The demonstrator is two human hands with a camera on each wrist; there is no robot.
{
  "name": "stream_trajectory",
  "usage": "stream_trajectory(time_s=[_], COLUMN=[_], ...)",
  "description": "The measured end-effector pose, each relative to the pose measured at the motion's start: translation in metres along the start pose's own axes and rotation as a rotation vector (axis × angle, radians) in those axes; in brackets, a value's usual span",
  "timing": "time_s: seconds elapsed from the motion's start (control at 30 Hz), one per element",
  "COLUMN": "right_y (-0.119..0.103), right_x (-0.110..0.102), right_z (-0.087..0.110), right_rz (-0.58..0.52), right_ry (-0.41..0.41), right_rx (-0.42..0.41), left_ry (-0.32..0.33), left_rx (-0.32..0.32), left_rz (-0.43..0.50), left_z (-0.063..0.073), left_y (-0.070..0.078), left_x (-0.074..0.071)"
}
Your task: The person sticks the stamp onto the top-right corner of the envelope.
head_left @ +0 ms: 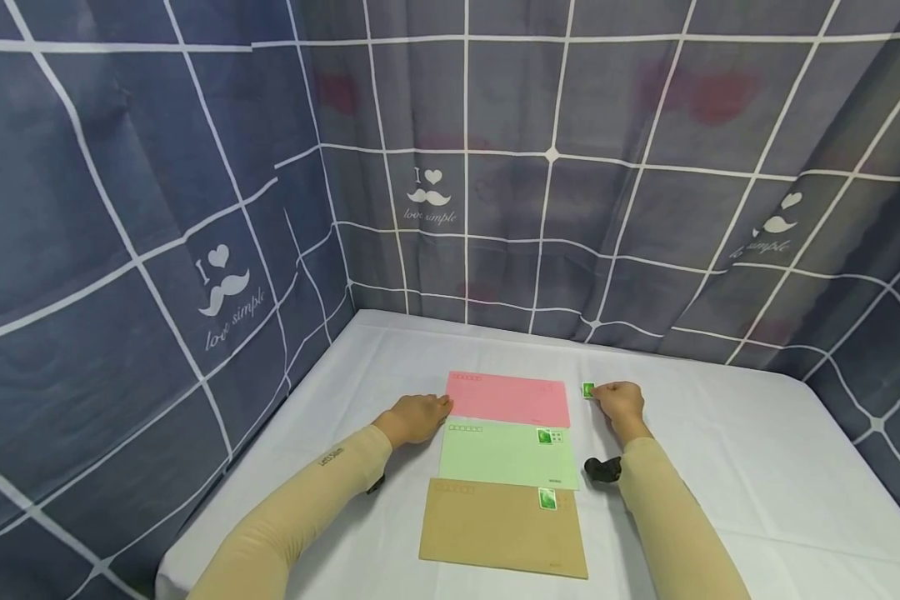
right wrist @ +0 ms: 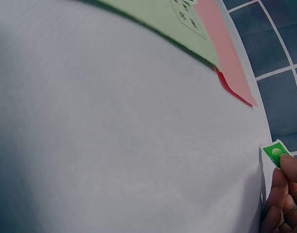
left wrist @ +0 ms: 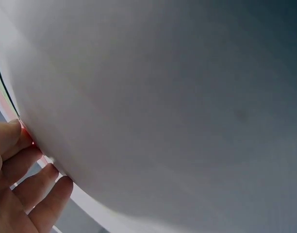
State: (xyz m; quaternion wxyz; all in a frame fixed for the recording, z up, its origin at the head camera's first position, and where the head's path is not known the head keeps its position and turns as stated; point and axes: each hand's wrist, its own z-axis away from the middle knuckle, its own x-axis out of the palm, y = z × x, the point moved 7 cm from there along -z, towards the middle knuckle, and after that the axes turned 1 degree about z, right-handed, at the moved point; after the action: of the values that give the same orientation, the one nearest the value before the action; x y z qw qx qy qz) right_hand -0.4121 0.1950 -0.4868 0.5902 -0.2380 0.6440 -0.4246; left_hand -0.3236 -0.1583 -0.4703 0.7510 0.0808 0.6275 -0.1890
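Note:
A pink envelope [head_left: 507, 398] lies flat at the far end of a column of envelopes. My left hand [head_left: 420, 417] rests at its left edge, fingers extended; in the left wrist view the fingertips [left wrist: 64, 184] touch the table by a sliver of pink. To the right of the pink envelope, my right hand [head_left: 621, 403] pinches a small green stamp [head_left: 588, 390] between thumb and fingers. The right wrist view shows the stamp [right wrist: 276, 151] with a white perforated border, the thumb on one corner. No stamp shows on the pink envelope in the head view.
Nearer me lie a light green envelope [head_left: 507, 455] and a brown envelope [head_left: 502, 530], each with a green stamp at its upper right. They sit on a white-covered table [head_left: 735, 467]. Dark grid-patterned curtains [head_left: 510, 192] enclose the back and sides.

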Motion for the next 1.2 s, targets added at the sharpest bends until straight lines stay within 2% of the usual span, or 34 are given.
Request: stream_trajectory(time_s=[0.13, 0.43, 0.6, 0.83, 1.2], right_y=[0.0003, 0.0088, 0.0086, 0.0075, 0.0075], right_x=[-0.0011, 0.0008, -0.0009, -0.0031, -0.0016], right_z=[0.0014, -0.0019, -0.0029, -0.0033, -0.0017], right_rz=[-0.017, -0.069, -0.100, -0.082, -0.111], right_ry=[0.003, -0.047, -0.062, -0.097, -0.105], right_rx=[0.009, 0.030, 0.018, -0.004, -0.014], left_ry=[-0.001, 0.000, 0.004, -0.011, -0.002], left_rx=[-0.003, 0.001, 0.001, -0.006, 0.006], left_rz=[0.009, 0.011, -0.002, 0.006, -0.005], left_z=[0.0007, 0.0014, 0.0003, -0.0017, -0.0014], left_y=[0.0003, 0.0010, 0.0002, -0.0022, -0.0011], left_x=[-0.0015, 0.0020, 0.0013, 0.0010, -0.0001])
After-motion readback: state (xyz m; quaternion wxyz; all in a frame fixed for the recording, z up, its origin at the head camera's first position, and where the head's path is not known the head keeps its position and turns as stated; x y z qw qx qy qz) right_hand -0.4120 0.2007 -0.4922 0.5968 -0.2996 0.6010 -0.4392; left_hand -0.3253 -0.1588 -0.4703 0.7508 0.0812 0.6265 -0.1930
